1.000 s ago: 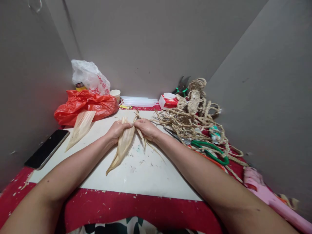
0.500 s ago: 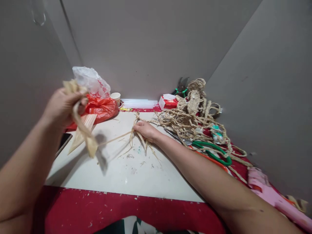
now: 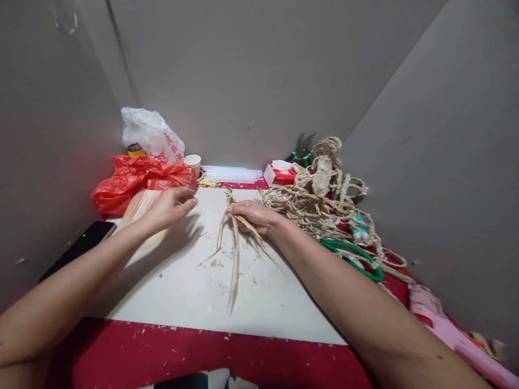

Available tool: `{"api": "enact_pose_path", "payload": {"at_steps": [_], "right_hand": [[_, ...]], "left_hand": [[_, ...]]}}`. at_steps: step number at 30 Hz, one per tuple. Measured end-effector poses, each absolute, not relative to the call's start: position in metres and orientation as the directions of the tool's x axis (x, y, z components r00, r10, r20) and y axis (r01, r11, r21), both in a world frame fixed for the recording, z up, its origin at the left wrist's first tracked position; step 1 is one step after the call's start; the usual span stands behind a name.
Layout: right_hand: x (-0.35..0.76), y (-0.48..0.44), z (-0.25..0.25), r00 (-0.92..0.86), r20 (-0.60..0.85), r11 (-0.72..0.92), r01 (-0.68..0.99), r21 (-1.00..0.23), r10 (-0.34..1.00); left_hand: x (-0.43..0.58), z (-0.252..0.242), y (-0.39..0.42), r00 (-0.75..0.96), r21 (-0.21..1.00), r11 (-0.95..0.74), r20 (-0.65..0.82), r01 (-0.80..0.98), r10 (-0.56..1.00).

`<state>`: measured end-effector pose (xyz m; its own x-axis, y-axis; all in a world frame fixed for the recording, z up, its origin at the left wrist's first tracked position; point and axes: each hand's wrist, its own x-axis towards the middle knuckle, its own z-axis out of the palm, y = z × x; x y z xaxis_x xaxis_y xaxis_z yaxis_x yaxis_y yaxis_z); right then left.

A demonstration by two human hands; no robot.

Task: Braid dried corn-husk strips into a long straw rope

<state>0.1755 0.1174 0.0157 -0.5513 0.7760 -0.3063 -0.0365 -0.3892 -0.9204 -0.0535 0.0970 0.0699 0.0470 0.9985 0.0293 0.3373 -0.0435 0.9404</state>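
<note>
My right hand (image 3: 256, 215) is closed round the top of a bunch of dried husk strips (image 3: 234, 254) that trail toward me over the white board (image 3: 194, 292). My left hand (image 3: 169, 206) hovers to the left of the bunch, fingers loosely spread and nothing in them. Under and behind that hand lie flat dried husk leaves (image 3: 140, 213) beside a red plastic bag (image 3: 140, 175).
A tangle of braided husk rope (image 3: 324, 197) fills the right side, with green-handled scissors (image 3: 352, 256) under it. A phone (image 3: 79, 248) lies at left. At the back stand a white bag (image 3: 152, 138), a paper cup (image 3: 193, 162), clear sticks (image 3: 231, 173), a red tissue pack (image 3: 279, 173). Pink glue gun (image 3: 454, 335) at right.
My left hand tore a wide husk piece off the bunch, lifted it up to the left, put it down and now hovers with nothing in it. My right hand kept hold of the strips.
</note>
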Motion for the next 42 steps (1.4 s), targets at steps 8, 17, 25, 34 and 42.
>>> {"api": "enact_pose_path", "payload": {"at_steps": [8,17,25,34,42], "right_hand": [[0.186,0.127,0.008,-0.645,-0.258,-0.387,-0.064,-0.920,0.720],[0.186,0.122,0.011,-0.590,-0.321,-0.338,0.085,-0.937,0.741],[0.186,0.118,0.019,-0.571,-0.334,-0.243,0.232,-0.942,0.750],[0.205,0.119,0.031,-0.581,-0.382,-0.066,0.490,-0.869,0.719],[0.218,0.123,0.042,-0.369,-0.240,0.266,0.890,-0.370,0.898]], "left_hand": [[0.020,0.024,0.118,0.516,0.907,0.418,-0.338,-0.043,0.787],[0.015,0.023,0.119,0.419,0.957,0.265,-0.288,0.114,0.861],[0.017,0.015,0.118,0.363,0.973,0.217,-0.233,0.083,0.902],[0.014,0.016,0.120,0.348,0.932,0.361,-0.326,-0.039,0.879],[0.005,0.019,0.128,0.395,0.907,0.415,-0.356,-0.075,0.847]]}}
